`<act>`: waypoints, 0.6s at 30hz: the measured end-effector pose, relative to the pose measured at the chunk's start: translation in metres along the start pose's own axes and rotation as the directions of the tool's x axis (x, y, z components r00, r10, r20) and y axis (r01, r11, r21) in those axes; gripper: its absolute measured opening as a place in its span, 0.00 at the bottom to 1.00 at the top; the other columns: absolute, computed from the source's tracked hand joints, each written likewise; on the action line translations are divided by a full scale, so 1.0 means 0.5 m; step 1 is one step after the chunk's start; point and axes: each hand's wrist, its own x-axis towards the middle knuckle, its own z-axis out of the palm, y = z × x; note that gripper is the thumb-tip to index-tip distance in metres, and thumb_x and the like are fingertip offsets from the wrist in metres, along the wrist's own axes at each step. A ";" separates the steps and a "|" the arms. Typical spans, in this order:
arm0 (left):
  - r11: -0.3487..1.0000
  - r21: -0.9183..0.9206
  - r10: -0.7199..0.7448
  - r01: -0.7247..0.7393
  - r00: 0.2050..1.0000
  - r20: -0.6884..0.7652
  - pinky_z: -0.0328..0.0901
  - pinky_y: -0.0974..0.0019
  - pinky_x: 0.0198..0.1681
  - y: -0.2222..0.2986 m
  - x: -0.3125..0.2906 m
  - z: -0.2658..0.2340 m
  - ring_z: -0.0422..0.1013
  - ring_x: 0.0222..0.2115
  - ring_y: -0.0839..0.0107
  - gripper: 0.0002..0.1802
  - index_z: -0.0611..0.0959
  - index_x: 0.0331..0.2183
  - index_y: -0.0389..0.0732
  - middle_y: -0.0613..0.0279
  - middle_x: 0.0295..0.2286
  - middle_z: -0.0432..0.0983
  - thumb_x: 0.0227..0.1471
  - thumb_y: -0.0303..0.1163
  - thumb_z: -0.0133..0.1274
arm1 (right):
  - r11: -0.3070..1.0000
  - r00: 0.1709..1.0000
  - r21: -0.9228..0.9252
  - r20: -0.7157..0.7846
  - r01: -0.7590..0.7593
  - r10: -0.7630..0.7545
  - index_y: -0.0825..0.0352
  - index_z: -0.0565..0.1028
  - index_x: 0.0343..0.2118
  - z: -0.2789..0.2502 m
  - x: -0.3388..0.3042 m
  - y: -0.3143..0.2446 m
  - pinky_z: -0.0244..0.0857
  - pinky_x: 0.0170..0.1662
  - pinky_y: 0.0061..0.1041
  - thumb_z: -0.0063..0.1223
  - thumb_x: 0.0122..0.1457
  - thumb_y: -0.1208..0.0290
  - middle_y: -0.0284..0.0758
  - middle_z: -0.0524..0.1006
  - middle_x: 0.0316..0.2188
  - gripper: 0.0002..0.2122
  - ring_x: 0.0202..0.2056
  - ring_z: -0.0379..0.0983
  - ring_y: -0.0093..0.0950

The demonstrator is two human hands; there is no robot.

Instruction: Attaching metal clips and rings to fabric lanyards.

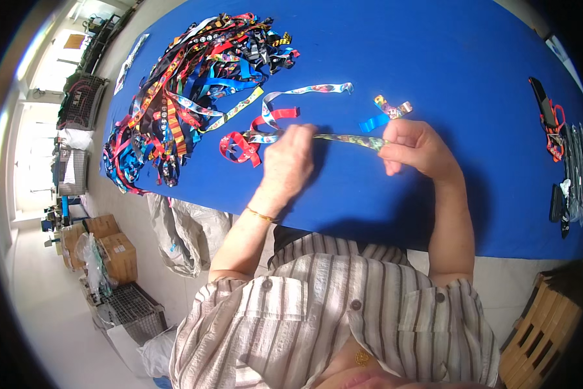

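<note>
A patterned green and white ribbon strap is stretched between my two hands above the blue table. My left hand is closed on its left part, with its fingertips partly hidden. At the strap's right end, my right hand pinches it between thumb and fingers. Beside my left hand lie a curled red strap and a white patterned strap, which loops away toward the far side. Just beyond my right hand rests a short bundle of blue and multicoloured strap pieces.
A large tangled heap of colourful straps covers the table's far left. Along the right edge lie orange-handled scissors and several clear plastic packets. A grey sack, cardboard boxes and a wooden pallet stand around the table.
</note>
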 end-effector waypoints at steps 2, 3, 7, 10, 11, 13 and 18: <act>0.992 0.035 -0.121 0.124 0.991 -0.064 0.71 0.54 0.38 -0.057 -0.017 -0.005 0.76 0.37 0.50 0.15 0.78 0.42 0.42 0.50 0.36 0.78 0.52 0.18 0.50 | 0.998 0.997 0.064 0.079 0.020 -0.025 0.64 0.74 0.26 -0.008 -0.008 -0.008 0.63 0.25 0.17 0.57 0.60 0.71 0.31 0.78 0.19 0.07 0.23 0.75 0.17; 0.994 0.038 -0.101 0.105 0.990 -0.099 0.71 0.53 0.37 -0.085 -0.027 -0.023 0.76 0.35 0.53 0.18 0.78 0.43 0.43 0.52 0.34 0.77 0.48 0.18 0.49 | 0.997 0.997 0.071 0.078 0.017 -0.023 0.64 0.74 0.26 -0.003 -0.012 -0.009 0.63 0.25 0.17 0.57 0.60 0.71 0.31 0.78 0.19 0.07 0.23 0.75 0.17; 0.966 -0.043 -0.258 0.254 0.951 -0.170 0.70 0.55 0.42 -0.181 -0.040 -0.048 0.76 0.38 0.52 0.13 0.81 0.40 0.42 0.52 0.36 0.79 0.51 0.21 0.51 | 0.989 0.968 -0.044 0.202 -0.140 0.146 0.66 0.74 0.25 0.009 -0.007 -0.011 0.65 0.26 0.18 0.57 0.59 0.71 0.31 0.78 0.19 0.08 0.22 0.75 0.17; 0.942 -0.034 -0.333 0.333 0.917 -0.221 0.71 0.56 0.42 -0.248 -0.047 -0.069 0.76 0.39 0.50 0.11 0.82 0.39 0.42 0.49 0.36 0.80 0.53 0.24 0.51 | 0.956 0.907 -0.168 0.312 -0.240 0.283 0.67 0.74 0.26 0.030 0.008 -0.009 0.66 0.26 0.18 0.57 0.58 0.70 0.32 0.79 0.20 0.08 0.22 0.75 0.18; 0.933 -0.048 -0.357 0.357 0.900 -0.252 0.71 0.56 0.42 -0.272 -0.047 -0.076 0.77 0.39 0.49 0.10 0.83 0.39 0.42 0.48 0.36 0.80 0.54 0.25 0.51 | 0.939 0.870 -0.216 0.366 -0.267 0.331 0.67 0.74 0.26 0.035 0.012 -0.005 0.66 0.26 0.18 0.57 0.58 0.69 0.32 0.79 0.20 0.08 0.22 0.75 0.18; 0.908 -0.043 -0.408 0.417 0.855 -0.321 0.71 0.56 0.41 -0.316 -0.040 -0.091 0.77 0.38 0.49 0.09 0.83 0.39 0.41 0.47 0.35 0.80 0.56 0.28 0.51 | 0.926 0.853 -0.255 0.378 -0.277 0.359 0.67 0.74 0.27 0.037 0.015 0.000 0.66 0.25 0.18 0.57 0.58 0.68 0.33 0.79 0.20 0.09 0.22 0.75 0.19; 0.929 0.080 -0.300 0.362 0.861 -0.410 0.69 0.57 0.45 -0.278 -0.020 -0.120 0.75 0.40 0.52 0.09 0.83 0.39 0.38 0.49 0.40 0.78 0.56 0.28 0.52 | 0.870 0.829 -0.345 0.316 -0.353 0.462 0.67 0.75 0.28 0.037 0.021 0.000 0.67 0.23 0.19 0.57 0.59 0.66 0.34 0.79 0.21 0.09 0.22 0.75 0.19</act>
